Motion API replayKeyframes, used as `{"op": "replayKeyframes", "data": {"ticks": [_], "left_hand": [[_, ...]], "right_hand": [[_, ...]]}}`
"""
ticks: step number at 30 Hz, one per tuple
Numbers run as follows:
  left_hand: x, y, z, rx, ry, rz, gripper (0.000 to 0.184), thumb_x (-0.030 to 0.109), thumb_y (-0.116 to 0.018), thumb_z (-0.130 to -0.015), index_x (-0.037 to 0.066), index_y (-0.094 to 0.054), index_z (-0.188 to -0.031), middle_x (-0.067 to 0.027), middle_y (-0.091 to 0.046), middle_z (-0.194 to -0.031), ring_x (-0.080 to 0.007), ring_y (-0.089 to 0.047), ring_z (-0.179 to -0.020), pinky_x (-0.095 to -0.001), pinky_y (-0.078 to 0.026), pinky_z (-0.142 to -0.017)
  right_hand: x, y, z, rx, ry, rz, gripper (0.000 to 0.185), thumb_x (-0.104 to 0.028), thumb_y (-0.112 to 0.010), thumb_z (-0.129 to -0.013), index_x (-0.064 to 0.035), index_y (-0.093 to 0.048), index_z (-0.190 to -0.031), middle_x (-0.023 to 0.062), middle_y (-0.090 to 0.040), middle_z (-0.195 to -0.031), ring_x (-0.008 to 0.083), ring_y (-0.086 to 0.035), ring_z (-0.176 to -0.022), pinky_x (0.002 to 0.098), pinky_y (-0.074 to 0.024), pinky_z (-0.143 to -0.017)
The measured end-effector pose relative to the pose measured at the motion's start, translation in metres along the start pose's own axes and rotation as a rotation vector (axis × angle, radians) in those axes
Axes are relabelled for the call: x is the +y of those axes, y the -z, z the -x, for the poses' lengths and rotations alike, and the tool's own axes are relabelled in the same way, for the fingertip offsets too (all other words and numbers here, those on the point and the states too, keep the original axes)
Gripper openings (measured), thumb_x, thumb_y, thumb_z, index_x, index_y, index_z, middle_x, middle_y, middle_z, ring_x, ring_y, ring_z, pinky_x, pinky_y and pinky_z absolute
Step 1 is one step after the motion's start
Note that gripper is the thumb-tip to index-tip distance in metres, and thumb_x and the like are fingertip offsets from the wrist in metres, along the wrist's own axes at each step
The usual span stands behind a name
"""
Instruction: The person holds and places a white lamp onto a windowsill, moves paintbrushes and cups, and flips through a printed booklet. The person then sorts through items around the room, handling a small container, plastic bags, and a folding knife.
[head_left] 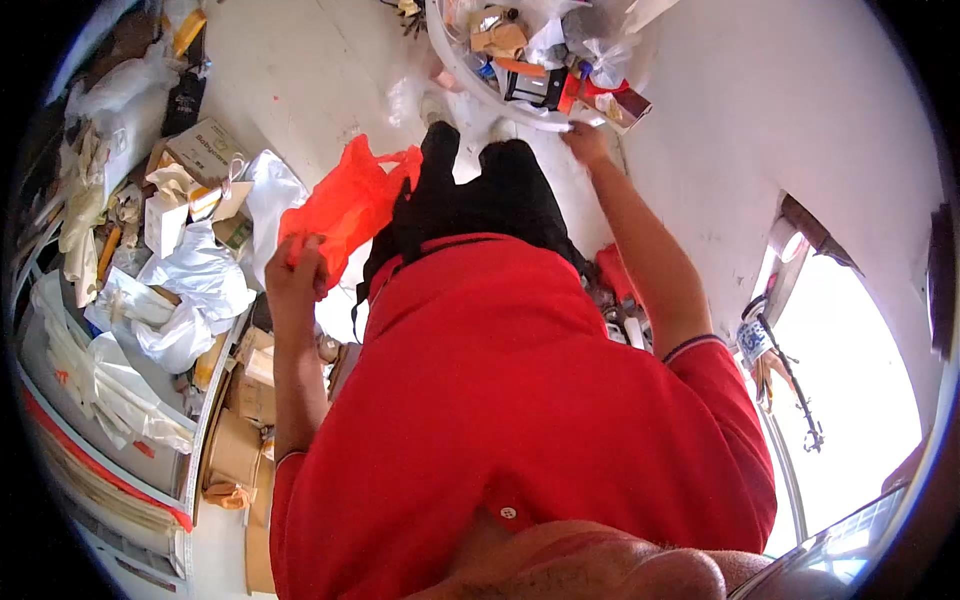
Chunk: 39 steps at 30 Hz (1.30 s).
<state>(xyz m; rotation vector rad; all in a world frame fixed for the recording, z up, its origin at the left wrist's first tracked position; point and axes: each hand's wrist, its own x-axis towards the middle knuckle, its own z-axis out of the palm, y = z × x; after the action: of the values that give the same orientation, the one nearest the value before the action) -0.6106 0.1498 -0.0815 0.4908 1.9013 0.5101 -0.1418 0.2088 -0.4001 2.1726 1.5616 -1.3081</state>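
Note:
My left hand (298,268) is closed on a thin orange-red plastic bag (355,200), which spreads out limply beside my black trousers. Its handle loops point forward. Farther ahead, my right hand (583,145) reaches to the curved white rim of a container (485,98), with its fingers closed at the edge. Inside that container lie mixed items: a brown cardboard piece (500,38), a black framed object (535,88), clear plastic bags (607,62) and a small open box (622,108) that sticks out over the rim.
A metal shelf (215,385) on the left is heaped with white plastic bags (195,280), a cardboard box (205,150) and wrappings. More cardboard boxes (237,440) stand below it. A white wall (740,90) and a bright opening (850,370) are on the right.

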Motion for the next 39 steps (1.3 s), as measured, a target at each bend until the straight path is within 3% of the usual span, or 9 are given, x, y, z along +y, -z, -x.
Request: {"op": "replayKeyframes", "data": {"ticks": [6, 16, 19, 24, 27, 31, 32, 35, 39], "left_hand": [[-0.003, 0.005, -0.01, 0.046, 0.022, 0.126, 0.02, 0.018, -0.057, -0.09, -0.001, -0.062, -0.091, -0.0007, -0.05, -0.056, -0.0079, -0.044, -0.046, -0.0227, -0.033, -0.043], [-0.017, -0.058, -0.003, 0.009, 0.123, 0.158, 0.016, 0.013, -0.057, -0.09, -0.002, -0.062, -0.091, -0.0027, -0.054, -0.06, -0.0097, -0.048, -0.049, -0.0232, -0.036, -0.045], [-0.015, -0.07, -0.004, 0.042, 0.125, 0.188, 0.016, 0.011, -0.056, -0.09, -0.003, -0.062, -0.092, -0.0034, -0.055, -0.061, -0.0102, -0.049, -0.05, -0.0232, -0.037, -0.046], [-0.028, -0.083, 0.004, 0.076, 0.189, 0.317, 0.016, 0.01, -0.056, -0.09, -0.004, -0.062, -0.093, -0.0038, -0.056, -0.062, -0.0109, -0.05, -0.052, -0.0238, -0.04, -0.05], [-0.037, -0.084, 0.013, 0.065, 0.226, 0.275, 0.016, 0.011, -0.056, -0.09, -0.005, -0.061, -0.093, -0.0043, -0.057, -0.064, -0.011, -0.052, -0.054, -0.0242, -0.042, -0.052], [-0.037, -0.091, 0.017, 0.042, 0.242, 0.314, 0.017, 0.011, -0.056, -0.09, -0.005, -0.061, -0.094, -0.0046, -0.058, -0.066, -0.0116, -0.053, -0.056, -0.0246, -0.042, -0.053], [-0.037, -0.09, 0.017, 0.027, 0.231, 0.318, 0.017, 0.011, -0.056, -0.09, -0.005, -0.061, -0.094, -0.0046, -0.058, -0.066, -0.0117, -0.053, -0.056, -0.0247, -0.043, -0.054], [-0.036, -0.087, 0.015, 0.011, 0.203, 0.327, 0.017, 0.011, -0.056, -0.091, -0.005, -0.06, -0.094, -0.005, -0.058, -0.066, -0.0121, -0.054, -0.057, -0.0252, -0.043, -0.055], [-0.027, -0.083, 0.009, 0.016, 0.174, 0.334, 0.017, 0.012, -0.056, -0.091, -0.005, -0.06, -0.093, -0.006, -0.059, -0.067, -0.0125, -0.054, -0.057, -0.0255, -0.044, -0.055]], "right_hand": [[-0.008, 0.002, -0.044, 0.039, -0.229, 0.001, 0.056, -0.037, -0.069, -0.072, -0.0067, -0.06, -0.118, 0.0183, -0.062, -0.116, 0.031, -0.059, -0.108, 0.0384, -0.0445, -0.095], [-0.111, -0.003, -0.087, 0.162, 0.231, 0.24, 0.047, -0.026, -0.063, -0.077, -0.0133, -0.057, -0.122, 0.0114, -0.056, -0.124, 0.0301, -0.053, -0.115, 0.0421, -0.0452, -0.095], [-0.133, 0.0, -0.1, 0.063, 0.195, 0.381, 0.034, -0.019, -0.054, -0.083, -0.0092, -0.06, -0.115, 0.0109, -0.057, -0.121, 0.0291, -0.053, -0.114, 0.04, -0.0441, -0.096], [-0.133, -0.01, -0.113, 0.058, 0.217, 0.749, 0.032, -0.026, -0.041, -0.092, -0.0136, -0.063, -0.112, 0.0078, -0.062, -0.116, 0.0215, -0.057, -0.112, 0.0444, -0.0448, -0.088], [-0.143, 0.006, -0.107, -0.157, 0.13, 0.746, 0.032, -0.026, -0.041, -0.092, -0.0123, -0.063, -0.111, 0.011, -0.062, -0.116, 0.0275, -0.06, -0.107, 0.0448, -0.0456, -0.09], [-0.105, -0.007, -0.126, -0.098, 0.13, 0.56, 0.042, -0.039, -0.035, -0.096, -0.0143, -0.066, -0.107, 0.0133, -0.063, -0.115, 0.0296, -0.062, -0.104, 0.0441, -0.0482, -0.086], [-0.105, -0.002, -0.135, -0.094, 0.17, 0.511, 0.037, -0.037, -0.043, -0.095, -0.009, -0.064, -0.107, 0.0123, -0.068, -0.102, 0.027, -0.066, -0.091, 0.04, -0.0509, -0.079], [-0.121, 0.035, -0.122, -0.335, -0.094, -0.705, 0.029, -0.03, -0.055, -0.092, -0.0047, -0.063, -0.104, 0.0084, -0.067, -0.09, 0.0213, -0.065, -0.079, 0.0348, -0.0519, -0.07], [-0.203, 0.117, -0.046, -0.388, -0.101, -1.424, 0.023, -0.024, -0.061, -0.09, -0.0045, -0.061, -0.101, 0.006, -0.064, -0.093, 0.0187, -0.063, -0.086, 0.0337, -0.0508, -0.077]]}}
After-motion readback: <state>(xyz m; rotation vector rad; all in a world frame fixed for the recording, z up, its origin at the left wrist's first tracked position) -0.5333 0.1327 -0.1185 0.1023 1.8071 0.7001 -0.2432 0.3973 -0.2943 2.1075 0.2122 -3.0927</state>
